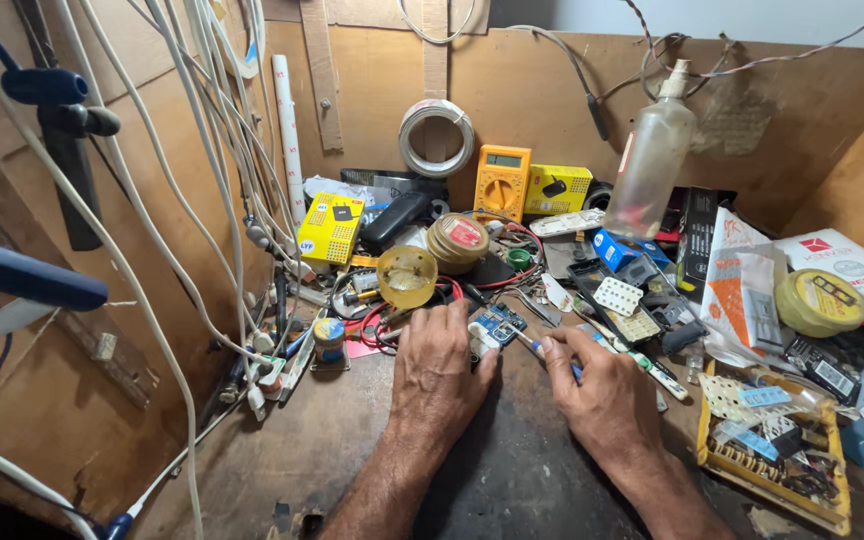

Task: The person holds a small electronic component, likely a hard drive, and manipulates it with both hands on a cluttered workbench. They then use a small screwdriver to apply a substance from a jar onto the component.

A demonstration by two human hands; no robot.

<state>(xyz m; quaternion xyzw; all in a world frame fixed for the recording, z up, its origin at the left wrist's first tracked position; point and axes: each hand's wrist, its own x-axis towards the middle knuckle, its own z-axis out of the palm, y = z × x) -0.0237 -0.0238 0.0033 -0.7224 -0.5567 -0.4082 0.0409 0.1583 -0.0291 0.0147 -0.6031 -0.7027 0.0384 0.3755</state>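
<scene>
The left hand (439, 370) is resting palm down on the counter (512, 470), its fingers pressing on the near left edge of a small blue circuit board (497, 326) and pinning it in place. The right hand (602, 395) is lying just right of it, its grip clenched around a thin blue-handled tool (537, 347), whose tip is pointing left and touching the board's near right corner. The board is sitting flat at the middle of the counter, between the two hands and just beyond their fingertips.

Just far-left of the board, an open yellow tin (406, 276) is standing among red and black wires (377, 322). A yellow multimeter (502, 182) is leaning against the far wall, with a yellow box (558, 188) just to its right and a coil of grey wire (436, 138) hanging up to its left. A clear plastic bottle (652, 160) is standing right of the box. At the near right, a yellow tray (767, 450) is holding small parts. White cables (207, 180) are hanging down along the left wall.
</scene>
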